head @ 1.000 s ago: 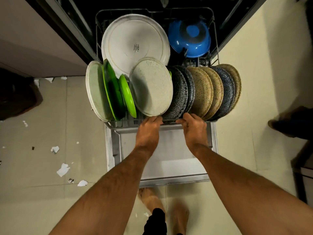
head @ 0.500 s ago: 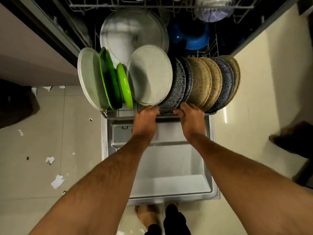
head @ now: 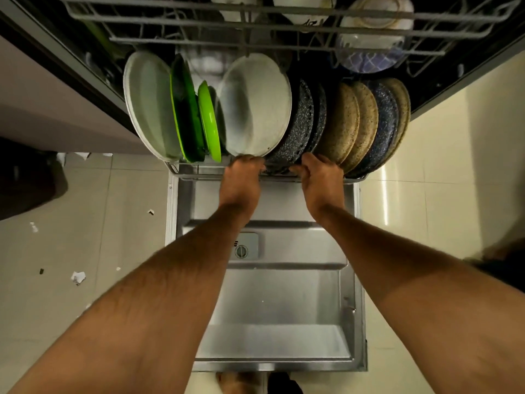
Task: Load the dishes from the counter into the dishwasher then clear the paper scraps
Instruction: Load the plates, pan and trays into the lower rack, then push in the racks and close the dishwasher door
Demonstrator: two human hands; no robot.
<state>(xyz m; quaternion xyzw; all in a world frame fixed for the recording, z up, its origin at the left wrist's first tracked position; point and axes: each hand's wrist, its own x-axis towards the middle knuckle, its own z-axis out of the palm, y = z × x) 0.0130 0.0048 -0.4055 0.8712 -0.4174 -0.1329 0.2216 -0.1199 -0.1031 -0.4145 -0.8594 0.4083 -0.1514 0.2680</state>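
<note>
gripping the front rim of the grey wire lower dishwasher rack at centre frame, the left hand and right hand curl their fingers over it. upright plates, white, green and speckled, fill the rack. torn white paper scraps lie on the tiled floor at left.

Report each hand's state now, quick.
Left hand: grips the front rail of the lower rack.
Right hand: grips the same rail.
</note>
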